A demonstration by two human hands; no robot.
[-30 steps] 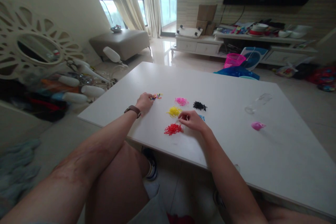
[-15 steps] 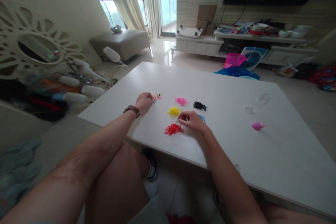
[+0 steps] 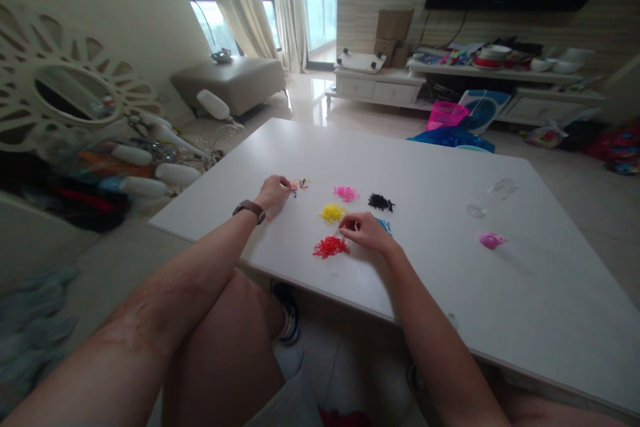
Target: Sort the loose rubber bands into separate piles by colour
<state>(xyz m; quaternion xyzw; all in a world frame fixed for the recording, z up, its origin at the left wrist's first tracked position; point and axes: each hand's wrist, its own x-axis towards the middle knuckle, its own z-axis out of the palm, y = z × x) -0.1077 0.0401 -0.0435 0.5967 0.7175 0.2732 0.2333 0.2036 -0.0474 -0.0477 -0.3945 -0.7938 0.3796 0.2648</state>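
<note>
Left wrist: one brown-strapped watch (image 3: 249, 211), well left of the yellow pile (image 3: 331, 214).
Left hand: one hand (image 3: 273, 193), left of the yellow pile, fingers pointing right and away from the body. Thumb and fingertips are drawn together at the mixed pile's edge; whether they pinch a band, I cannot tell. Half a second ago the fingers were more curled; now they look straighter, and the wrist sits slightly further left.
Mixed pile: one small multicoloured scatter (image 3: 303, 184), left of the yellow pile and farther from the body; its strips point every way.
Red pile: one heap (image 3: 329, 247), just nearer the body than the yellow pile, longer from side to side.
Yellow pile: one heap, also longer from side to side, unchanged.
Pink pile: one heap (image 3: 346, 193), just beyond the yellow pile and slightly right, unchanged.
Right hand: one hand (image 3: 367, 230), just right of the yellow pile, fingers pointing left. Thumb and forefinger are bent towards each other; I cannot tell if anything is between them. Its pose matches the earlier frame.
Black pile: one heap (image 3: 381, 201), right of the yellow pile, its long axis slanting towards the body at the right.
Blue pile: one heap (image 3: 385, 225), right of the yellow pile, partly hidden by the right hand.
Bands: too small to count singly.
Far right of yellow pile: one pink object (image 3: 491, 240), its narrow end pointing right.
</note>
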